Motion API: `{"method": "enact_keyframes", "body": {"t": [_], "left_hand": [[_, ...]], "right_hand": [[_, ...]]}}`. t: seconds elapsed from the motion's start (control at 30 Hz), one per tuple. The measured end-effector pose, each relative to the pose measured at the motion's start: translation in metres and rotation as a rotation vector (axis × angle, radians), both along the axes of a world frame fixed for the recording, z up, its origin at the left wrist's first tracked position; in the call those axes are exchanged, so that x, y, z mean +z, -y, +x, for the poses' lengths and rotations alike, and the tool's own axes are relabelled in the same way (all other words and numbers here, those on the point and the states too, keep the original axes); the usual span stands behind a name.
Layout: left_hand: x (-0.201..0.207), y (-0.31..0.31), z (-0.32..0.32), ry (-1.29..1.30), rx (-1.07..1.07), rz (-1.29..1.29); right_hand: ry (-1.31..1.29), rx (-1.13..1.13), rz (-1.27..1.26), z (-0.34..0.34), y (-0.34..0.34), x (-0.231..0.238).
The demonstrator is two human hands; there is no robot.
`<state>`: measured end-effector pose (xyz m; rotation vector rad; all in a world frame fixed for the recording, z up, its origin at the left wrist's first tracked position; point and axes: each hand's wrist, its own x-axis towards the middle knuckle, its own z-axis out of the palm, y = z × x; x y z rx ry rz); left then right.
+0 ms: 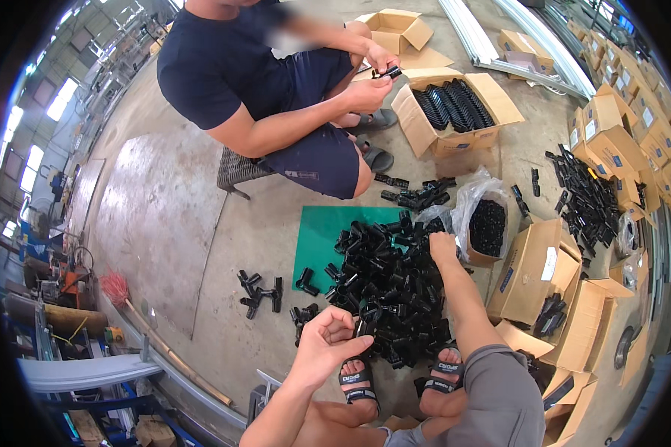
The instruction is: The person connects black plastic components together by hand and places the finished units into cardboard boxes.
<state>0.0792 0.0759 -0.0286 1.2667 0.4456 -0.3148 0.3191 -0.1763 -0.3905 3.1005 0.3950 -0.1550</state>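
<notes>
A large heap of black tube-shaped fittings [402,298], some of them branched, lies in front of my feet, partly over a green sheet [314,242]. My left hand [326,344] is raised at the heap's near left side. Its thumb and fingers pinch a black fitting [362,328]. Stretched out to the heap's far right edge is my right hand [443,246], beside a clear plastic bag [470,197] in a carton of small black pieces [488,227]. Its fingers look curled, and their tips are hidden, so what they hold cannot be made out.
Across from me a seated person [224,82] handles a black piece [388,72] beside an open carton [462,139] packed with black parts. More black parts [589,197] lie at the right, among cardboard boxes [529,276]. Several loose fittings [257,293] and a broom [164,339] are at the left.
</notes>
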Motion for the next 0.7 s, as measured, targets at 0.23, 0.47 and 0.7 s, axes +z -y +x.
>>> {"method": "enact_keyframes", "body": {"t": [0.23, 0.47, 0.7], "left_hand": [[-0.001, 0.009, 0.003, 0.060, 0.069, -0.074], [0.005, 0.016, -0.004, 0.207, 0.103, -0.012], [0.026, 0.045, -0.013, 0.361, 0.170, -0.179]], "right_hand": [[-0.005, 0.077, 0.290, 0.012, 0.025, 0.070], [-0.466, 0.084, 1.183, -0.103, -0.021, 0.301], [-0.420, 0.059, 1.435, -0.193, -0.031, 0.405]]}}
